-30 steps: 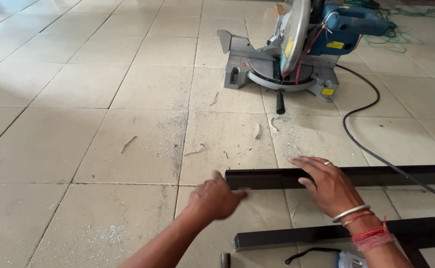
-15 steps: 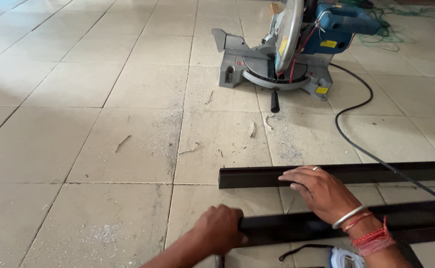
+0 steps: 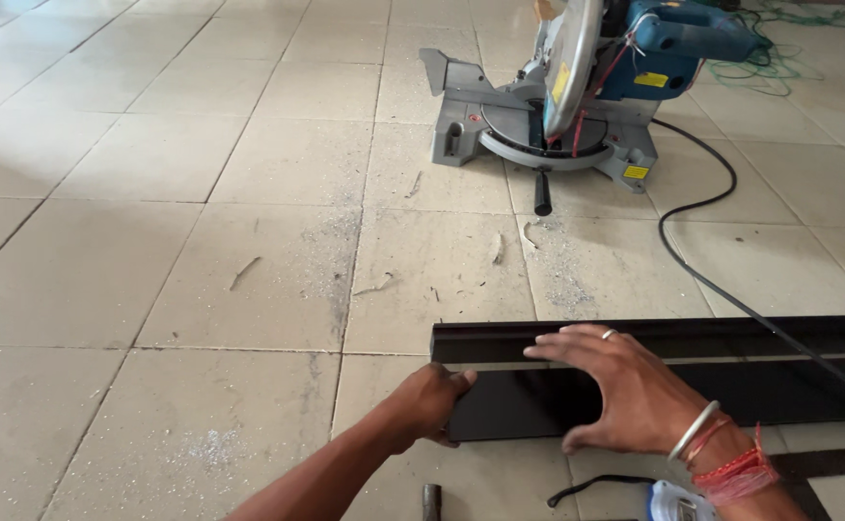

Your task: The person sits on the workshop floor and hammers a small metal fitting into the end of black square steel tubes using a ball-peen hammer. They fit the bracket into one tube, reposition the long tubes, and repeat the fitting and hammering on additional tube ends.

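Two long black profile strips lie side by side on the tiled floor, running off to the right. My left hand [image 3: 432, 400] grips the left end of the nearer black strip [image 3: 529, 405], which is pushed up against the farther black strip [image 3: 500, 340]. With its fingers spread, my right hand [image 3: 625, 391] rests flat over both strips, the fingertips on the farther one. That hand has a ring, with bangles and red thread on the wrist.
A blue and grey mitre saw [image 3: 577, 87] stands at the back, its black cable [image 3: 702, 241] trailing across the floor and over the strips. Sawdust and chips lie on the tiles. A measuring tape [image 3: 678, 502] and a small tool handle [image 3: 431, 500] sit near the bottom edge.
My left hand took hold of the nearer strip's end and slid that strip up against the farther one. My right hand stayed pressed on top.
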